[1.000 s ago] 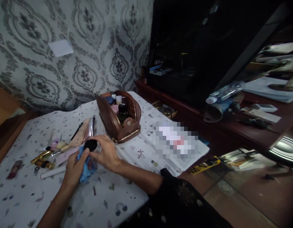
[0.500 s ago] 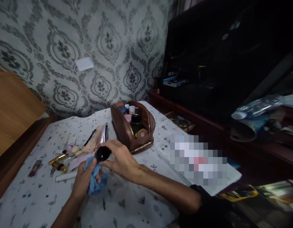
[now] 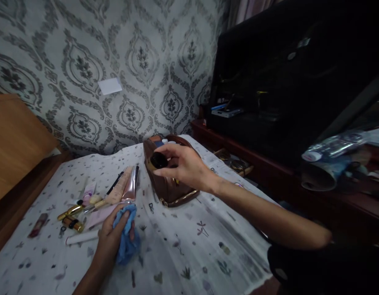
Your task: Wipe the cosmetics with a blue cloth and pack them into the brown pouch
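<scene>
My right hand (image 3: 186, 164) pinches a small round container with a glossy black top (image 3: 159, 159) between thumb and fingers. It is held up in front of the open brown makeup bag (image 3: 165, 189), and the hand hides most of the bag's mouth. A few items with pale lids (image 3: 165, 141) show inside the bag. Lower down, my left hand (image 3: 113, 229) is closed around a crumpled blue cloth (image 3: 128, 246). Just beyond that hand lie a shiny pink tube (image 3: 131, 183), a beige tube (image 3: 120, 185) and a white stick (image 3: 81, 237).
Gold-capped cosmetics (image 3: 73, 223) and a small lip gloss tube (image 3: 38, 225) lie on the left of the patterned white cloth (image 3: 165, 262). A wooden board (image 3: 20, 143) borders the left. On the right stand a dark television (image 3: 269, 94) and a plastic bottle (image 3: 334, 145).
My right hand has moved away from the blue cloth, up and right to the bag, carrying the black-topped container. My left hand has stayed low with the cloth.
</scene>
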The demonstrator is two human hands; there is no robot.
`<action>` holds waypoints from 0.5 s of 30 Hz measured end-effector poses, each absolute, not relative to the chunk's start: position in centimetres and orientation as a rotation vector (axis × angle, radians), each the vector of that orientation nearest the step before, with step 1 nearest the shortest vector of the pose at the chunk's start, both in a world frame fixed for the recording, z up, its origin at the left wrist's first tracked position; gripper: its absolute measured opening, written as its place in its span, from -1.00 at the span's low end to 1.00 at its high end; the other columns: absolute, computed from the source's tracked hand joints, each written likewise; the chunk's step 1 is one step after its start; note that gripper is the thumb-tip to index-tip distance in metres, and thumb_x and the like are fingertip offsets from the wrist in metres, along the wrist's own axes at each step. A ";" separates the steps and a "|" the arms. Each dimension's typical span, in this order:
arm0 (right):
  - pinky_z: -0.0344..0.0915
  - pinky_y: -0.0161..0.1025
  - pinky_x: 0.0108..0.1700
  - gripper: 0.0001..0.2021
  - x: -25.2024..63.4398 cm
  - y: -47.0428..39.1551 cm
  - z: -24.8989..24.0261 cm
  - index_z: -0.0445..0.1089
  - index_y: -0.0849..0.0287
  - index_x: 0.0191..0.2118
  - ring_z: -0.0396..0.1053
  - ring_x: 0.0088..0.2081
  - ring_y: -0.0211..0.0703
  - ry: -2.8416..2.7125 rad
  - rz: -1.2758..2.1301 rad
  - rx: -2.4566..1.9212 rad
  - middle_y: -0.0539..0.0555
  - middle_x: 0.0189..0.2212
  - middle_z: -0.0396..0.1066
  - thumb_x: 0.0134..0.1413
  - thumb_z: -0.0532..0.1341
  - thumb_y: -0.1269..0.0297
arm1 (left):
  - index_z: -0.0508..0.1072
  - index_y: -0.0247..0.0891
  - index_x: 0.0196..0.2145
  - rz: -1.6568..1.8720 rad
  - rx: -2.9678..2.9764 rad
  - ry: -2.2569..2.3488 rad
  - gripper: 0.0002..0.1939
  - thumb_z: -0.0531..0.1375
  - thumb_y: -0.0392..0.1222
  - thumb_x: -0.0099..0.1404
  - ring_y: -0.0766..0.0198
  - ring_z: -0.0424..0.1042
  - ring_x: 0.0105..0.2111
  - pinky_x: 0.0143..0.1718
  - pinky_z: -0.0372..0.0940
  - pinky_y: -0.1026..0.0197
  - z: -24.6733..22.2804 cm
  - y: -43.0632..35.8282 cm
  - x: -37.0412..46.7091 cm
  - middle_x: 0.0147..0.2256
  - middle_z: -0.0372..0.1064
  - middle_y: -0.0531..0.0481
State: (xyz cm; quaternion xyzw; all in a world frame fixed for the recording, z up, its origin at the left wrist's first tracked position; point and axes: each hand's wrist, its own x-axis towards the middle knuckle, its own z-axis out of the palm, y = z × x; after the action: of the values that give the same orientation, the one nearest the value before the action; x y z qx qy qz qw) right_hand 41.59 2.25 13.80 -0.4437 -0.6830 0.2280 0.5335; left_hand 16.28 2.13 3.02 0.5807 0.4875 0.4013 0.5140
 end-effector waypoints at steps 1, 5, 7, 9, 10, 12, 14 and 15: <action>0.42 -0.25 -0.16 -0.68 42.3 2.4 14.0 0.45 0.18 -0.17 0.46 -0.23 -0.19 -1.619 0.534 -1.060 -0.01 -0.27 0.48 -0.13 0.42 0.37 | 0.46 -0.23 -0.13 0.971 1.480 1.184 -0.53 0.22 0.20 0.19 0.27 0.36 -0.62 -0.57 0.30 0.27 3.1 2.3 16.3 -0.55 0.40 0.08; 0.45 -0.24 -0.17 -0.58 44.7 2.9 14.3 0.45 0.14 -0.05 0.49 -0.24 -0.19 -1.606 0.493 -1.094 -0.02 -0.27 0.50 -0.12 0.42 0.36 | 0.52 -0.19 -0.03 0.989 2.075 1.084 -0.60 0.10 0.06 0.34 0.06 0.53 -0.18 -0.18 0.44 0.12 4.6 3.5 17.4 -0.18 0.54 -0.12; 0.46 -0.22 -0.17 -0.59 45.6 3.3 14.3 0.46 0.12 -0.05 0.50 -0.27 -0.19 -1.617 0.484 -1.117 -0.04 -0.30 0.51 -0.10 0.41 0.36 | 0.48 -0.14 0.07 0.975 2.414 0.915 -0.63 0.03 -0.10 0.40 0.07 0.49 -0.04 -0.02 0.39 0.11 6.1 4.2 18.8 -0.05 0.50 -0.12; 0.45 -0.22 -0.15 -0.63 46.3 3.9 14.3 0.46 0.13 -0.08 0.50 -0.28 -0.19 -1.623 0.479 -1.134 -0.04 -0.32 0.52 -0.10 0.40 0.38 | 0.37 -0.09 0.19 0.946 2.720 0.750 -0.55 -0.02 -0.25 0.41 0.15 0.51 -0.14 -0.04 0.39 0.13 7.5 4.8 20.6 -0.12 0.50 -0.09; 0.45 -0.22 -0.15 -0.64 46.6 4.2 14.3 0.46 0.14 -0.10 0.50 -0.28 -0.19 -1.625 0.471 -1.143 -0.04 -0.33 0.52 -0.10 0.39 0.38 | 0.31 -0.06 0.24 0.938 2.858 0.715 -0.49 -0.05 -0.31 0.40 0.18 0.51 -0.21 -0.07 0.40 0.14 8.1 5.1 21.5 -0.18 0.49 -0.06; 0.44 -0.24 -0.17 -0.65 47.2 4.7 14.2 0.46 0.17 -0.11 0.49 -0.28 -0.19 -1.638 0.434 -1.172 -0.04 -0.35 0.51 -0.11 0.40 0.38 | 0.26 -0.01 0.27 0.908 3.094 0.699 -0.41 -0.07 -0.40 0.36 0.21 0.49 -0.32 -0.14 0.42 0.16 8.6 5.6 23.0 -0.26 0.45 -0.02; 0.42 -0.26 -0.19 -0.64 47.8 5.1 14.1 0.46 0.17 -0.11 0.48 -0.28 -0.20 -1.670 0.374 -1.210 -0.04 -0.34 0.50 -0.11 0.41 0.35 | 0.28 -0.04 0.25 0.878 3.249 0.717 -0.39 -0.08 -0.44 0.33 0.23 0.46 -0.39 -0.21 0.43 0.18 8.3 6.1 23.9 -0.26 0.43 -0.02; 0.41 -0.27 -0.19 -0.64 48.1 5.2 14.0 0.46 0.17 -0.11 0.47 -0.28 -0.20 -1.694 0.342 -1.228 -0.04 -0.34 0.50 -0.10 0.41 0.34 | 0.30 -0.08 0.23 0.869 3.292 0.723 -0.41 -0.07 -0.45 0.32 0.24 0.45 -0.41 -0.23 0.43 0.19 8.0 6.2 24.0 -0.25 0.43 -0.04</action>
State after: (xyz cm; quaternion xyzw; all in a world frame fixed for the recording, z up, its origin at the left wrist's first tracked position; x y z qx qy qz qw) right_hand 48.06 5.20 14.01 -0.5055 -0.6969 0.1408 0.4888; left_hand 24.04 6.25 8.05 0.9322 0.2048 0.2461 -0.1687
